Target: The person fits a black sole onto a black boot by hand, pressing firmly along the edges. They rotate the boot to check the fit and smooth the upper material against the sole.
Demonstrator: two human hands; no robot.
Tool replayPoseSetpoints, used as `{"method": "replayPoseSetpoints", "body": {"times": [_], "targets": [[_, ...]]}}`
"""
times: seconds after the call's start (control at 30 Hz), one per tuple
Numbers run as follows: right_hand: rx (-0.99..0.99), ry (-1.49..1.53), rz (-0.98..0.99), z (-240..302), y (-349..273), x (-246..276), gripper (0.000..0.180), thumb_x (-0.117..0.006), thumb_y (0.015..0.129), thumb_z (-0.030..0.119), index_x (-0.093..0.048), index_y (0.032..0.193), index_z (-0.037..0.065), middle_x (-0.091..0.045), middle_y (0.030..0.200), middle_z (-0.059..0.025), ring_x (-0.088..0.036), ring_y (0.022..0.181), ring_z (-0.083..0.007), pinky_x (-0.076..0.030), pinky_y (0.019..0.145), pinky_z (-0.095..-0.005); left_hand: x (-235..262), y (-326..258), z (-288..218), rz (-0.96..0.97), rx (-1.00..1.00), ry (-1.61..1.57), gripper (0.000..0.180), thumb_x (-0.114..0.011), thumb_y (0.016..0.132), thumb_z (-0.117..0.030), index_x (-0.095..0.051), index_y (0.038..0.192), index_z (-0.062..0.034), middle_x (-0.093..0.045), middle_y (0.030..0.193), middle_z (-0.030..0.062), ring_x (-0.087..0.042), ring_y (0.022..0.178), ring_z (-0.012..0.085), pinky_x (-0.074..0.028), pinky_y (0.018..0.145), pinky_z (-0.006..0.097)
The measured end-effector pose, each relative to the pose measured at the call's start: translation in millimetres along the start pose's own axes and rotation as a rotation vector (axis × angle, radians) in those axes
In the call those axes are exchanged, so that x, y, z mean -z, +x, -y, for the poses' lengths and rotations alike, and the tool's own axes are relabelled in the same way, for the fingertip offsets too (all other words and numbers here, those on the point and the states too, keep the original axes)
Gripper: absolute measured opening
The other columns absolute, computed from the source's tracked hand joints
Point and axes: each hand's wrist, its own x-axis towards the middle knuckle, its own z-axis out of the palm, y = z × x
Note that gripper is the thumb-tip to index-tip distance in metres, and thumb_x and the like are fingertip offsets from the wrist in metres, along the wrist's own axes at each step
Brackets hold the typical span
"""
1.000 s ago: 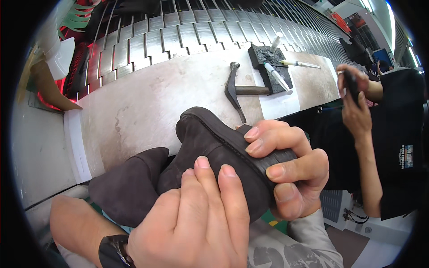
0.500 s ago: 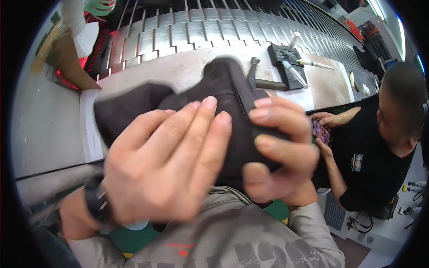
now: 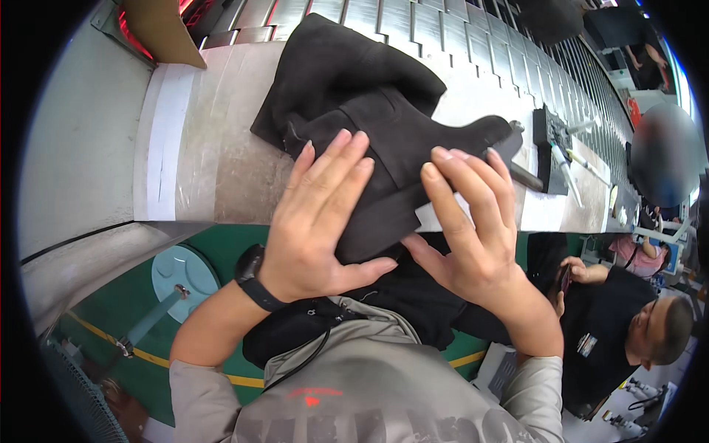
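Note:
A dark, soft boot (image 3: 402, 144) lies on its side, its toe toward the right and its wide, creased shaft slumped to the far left. The heel end points at me, past the bench's near edge. My left hand (image 3: 306, 229) lies on the boot near the heel with long fingers stretched flat and the thumb out by the heel's lower end. Over the sole side, my right hand (image 3: 473, 229) has slightly bent, parted fingers touching the boot, and its thumb stands well apart. Neither hand is wrapped round the boot. The boot's underside is hidden.
Right of the toe lies a hammer handle (image 3: 526, 176), beside a black block (image 3: 550, 144) and slim white tools (image 3: 567, 177). A slatted metal conveyor (image 3: 413, 29) runs behind the bench (image 3: 244, 177). A co-worker (image 3: 605, 332) with a phone sits at the right.
The boot has turned, its toe swinging from the far side to the right, and rests further onto the bench. My right hand has loosened from its curled hold; my left fingers have spread.

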Motion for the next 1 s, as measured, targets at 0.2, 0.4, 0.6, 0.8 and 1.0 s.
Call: {"method": "replayPoseSetpoints", "body": {"times": [0.2,0.4,0.6,0.8,1.0], "targets": [[0.118,0.135,0.182,-16.7,19.0,-0.8,0.052,-0.082,0.067,0.022,-0.077,0.115,0.005,-0.068,0.114,-0.0072,-0.065,0.102,-0.0263,-0.046,0.106,-0.0547,-17.3,-2.0,6.7,-0.066,-0.003,0.046,0.099,-0.095,0.071,-0.032,-0.053,0.153,0.0048,-0.056,0.157,0.031,-0.051,0.15,0.048,-0.026,0.129,0.061],[0.149,0.248,0.282,-28.7,36.4,-3.9,0.059,-0.091,0.056,0.017,-0.071,0.11,0.004,-0.064,0.106,-0.0103,-0.062,0.094,-0.0301,-0.05,0.097,-0.0565,-18.9,-0.1,6.5,-0.066,0.011,0.071,0.092,-0.089,0.08,-0.042,-0.056,0.151,0.006,-0.062,0.151,0.0313,-0.056,0.145,0.0469,-0.026,0.13,0.06],[0.174,0.278,0.236,-31.2,31.0,-5.4,0.047,-0.091,0.062,0.009,-0.069,0.104,0.003,-0.062,0.097,-0.0094,-0.059,0.084,-0.0273,-0.051,0.094,-0.058,-21.4,-0.8,5.0,-0.065,0.041,0.064,0.088,-0.087,0.083,-0.043,-0.057,0.15,0.0052,-0.064,0.149,0.0305,-0.058,0.144,0.0457,-0.024,0.13,0.058],[0.171,0.241,0.196,-30.5,32.1,-5.5,0.04,-0.085,0.066,0.013,-0.073,0.103,0.004,-0.064,0.097,-0.0074,-0.061,0.084,-0.0248,-0.052,0.094,-0.0561,-22.5,-0.7,2.9,-0.086,0.06,0.036,0.086,-0.087,0.082,-0.042,-0.058,0.149,0.0047,-0.066,0.146,0.0296,-0.059,0.144,0.044,-0.024,0.131,0.058],[0.062,0.164,0.329,-41.9,39.5,14.1,0.058,-0.089,0.068,0.025,-0.077,0.121,0.004,-0.069,0.12,-0.013,-0.066,0.106,-0.0315,-0.05,0.105,-0.0583,-25.3,-1.5,0.9,-0.113,0.084,0.028,0.08,-0.087,0.08,-0.035,-0.061,0.146,0.004,-0.067,0.145,0.0289,-0.061,0.142,0.0437,-0.024,0.131,0.059]]}}
